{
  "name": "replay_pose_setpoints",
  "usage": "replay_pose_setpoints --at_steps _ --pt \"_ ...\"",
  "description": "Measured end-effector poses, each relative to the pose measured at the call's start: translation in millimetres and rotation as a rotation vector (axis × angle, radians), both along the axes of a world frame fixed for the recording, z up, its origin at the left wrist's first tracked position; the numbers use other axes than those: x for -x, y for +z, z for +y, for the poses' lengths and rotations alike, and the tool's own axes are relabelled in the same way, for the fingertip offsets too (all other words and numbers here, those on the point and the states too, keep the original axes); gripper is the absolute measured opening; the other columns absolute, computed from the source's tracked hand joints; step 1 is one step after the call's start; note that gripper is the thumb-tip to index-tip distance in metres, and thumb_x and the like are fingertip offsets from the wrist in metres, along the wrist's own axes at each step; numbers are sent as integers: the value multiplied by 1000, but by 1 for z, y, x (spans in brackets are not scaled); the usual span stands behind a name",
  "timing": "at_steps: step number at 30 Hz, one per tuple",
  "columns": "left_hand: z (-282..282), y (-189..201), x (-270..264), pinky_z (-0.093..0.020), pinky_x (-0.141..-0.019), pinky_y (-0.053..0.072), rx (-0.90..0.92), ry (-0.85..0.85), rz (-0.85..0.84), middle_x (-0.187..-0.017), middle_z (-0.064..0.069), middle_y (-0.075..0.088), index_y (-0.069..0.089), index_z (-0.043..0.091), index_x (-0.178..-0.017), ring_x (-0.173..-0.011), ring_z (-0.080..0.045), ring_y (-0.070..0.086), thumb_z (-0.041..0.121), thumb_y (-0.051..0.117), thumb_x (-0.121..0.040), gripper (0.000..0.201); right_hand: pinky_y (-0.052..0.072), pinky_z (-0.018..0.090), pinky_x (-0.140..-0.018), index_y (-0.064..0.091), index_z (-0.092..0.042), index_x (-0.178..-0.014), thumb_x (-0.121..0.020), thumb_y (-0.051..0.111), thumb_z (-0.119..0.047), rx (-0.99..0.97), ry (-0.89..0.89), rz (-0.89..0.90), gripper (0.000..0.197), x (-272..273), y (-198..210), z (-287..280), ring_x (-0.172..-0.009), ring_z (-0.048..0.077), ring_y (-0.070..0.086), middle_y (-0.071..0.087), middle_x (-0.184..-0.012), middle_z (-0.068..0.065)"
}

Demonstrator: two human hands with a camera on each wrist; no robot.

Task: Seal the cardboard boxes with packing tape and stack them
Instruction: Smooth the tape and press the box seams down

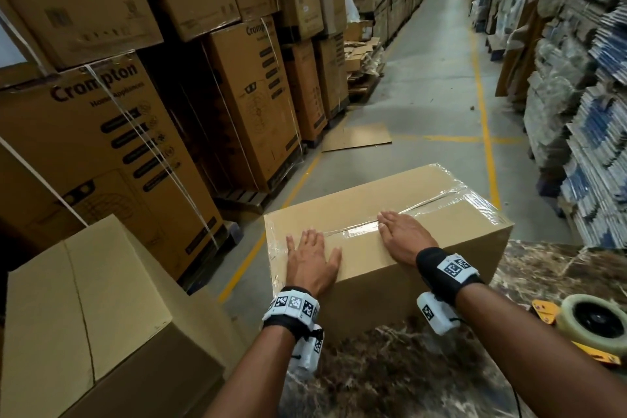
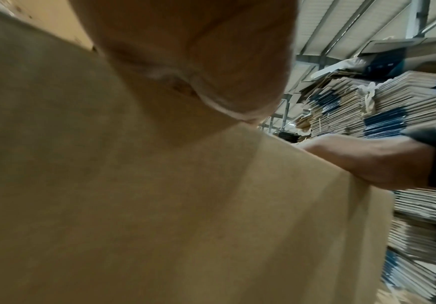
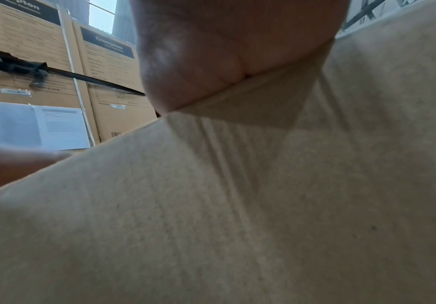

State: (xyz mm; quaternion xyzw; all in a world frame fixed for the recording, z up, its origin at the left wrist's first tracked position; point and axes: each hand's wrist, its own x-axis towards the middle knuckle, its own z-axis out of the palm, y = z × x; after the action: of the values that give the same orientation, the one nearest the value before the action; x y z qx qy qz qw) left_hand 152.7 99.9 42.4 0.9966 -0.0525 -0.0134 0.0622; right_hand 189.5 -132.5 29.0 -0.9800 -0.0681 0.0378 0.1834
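A plain cardboard box (image 1: 437,210) sits at the far edge of a marbled table (image 1: 407,366), its top seam covered by clear packing tape (image 1: 359,231). My left hand (image 1: 310,256) lies flat with spread fingers on the box's near left corner. My right hand (image 1: 402,231) lies flat on the tape near the middle of the seam. In the left wrist view the box side (image 2: 133,205) fills the frame under my palm (image 2: 198,51). The right wrist view shows the box side (image 3: 263,205) below my palm (image 3: 224,45). A tape dispenser (image 1: 587,319) rests on the table at right.
Another plain box (image 1: 84,299) stands low at my left. Tall stacks of printed cartons (image 1: 112,129) line the left side of the aisle. Piles of flattened cartons (image 1: 583,129) fill the right. A loose cardboard sheet (image 1: 356,137) lies on the concrete floor ahead.
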Motion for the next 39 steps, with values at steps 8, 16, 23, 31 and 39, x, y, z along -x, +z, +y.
replay_pose_setpoints --at_steps 8,16,23,31,39 --pt "-43 -8 -9 -49 -126 -10 62 -20 55 -171 3 13 17 22 -164 -158 -13 8 63 16 -104 73 9 33 -129 30 -18 -161 -111 22 -39 -27 -37 -16 55 2 2 1 -156 10 18 25 -169 -4" --pt "3 -15 3 -57 -124 -13 70 233 -2 -169 3 21 22 23 -163 -156 -13 17 66 16 -101 75 8 32 -129 30 -19 -161 -111 22 -38 -34 -34 -5 54 2 2 0 -156 9 17 24 -169 -4" --pt "21 -13 7 -58 -123 -13 60 333 -23 -170 2 20 20 22 -163 -157 -15 14 65 21 -101 76 6 31 -128 29 -18 -162 -112 22 -37 -30 -44 -4 54 8 5 2 -156 9 17 23 -170 -4" --pt "44 -14 -12 -58 -122 -16 -8 253 -13 -171 4 14 19 23 -164 -158 -14 10 71 18 -98 82 7 35 -128 21 -11 -163 -112 21 -37 15 -28 -1 58 13 12 25 -158 19 16 19 -171 6" --pt "44 -15 -14 -59 -122 -16 16 287 -18 -171 7 14 23 26 -163 -157 -11 10 71 21 -98 79 4 30 -126 24 -15 -163 -113 21 -36 -45 101 9 54 15 10 40 -157 13 14 20 -171 1"
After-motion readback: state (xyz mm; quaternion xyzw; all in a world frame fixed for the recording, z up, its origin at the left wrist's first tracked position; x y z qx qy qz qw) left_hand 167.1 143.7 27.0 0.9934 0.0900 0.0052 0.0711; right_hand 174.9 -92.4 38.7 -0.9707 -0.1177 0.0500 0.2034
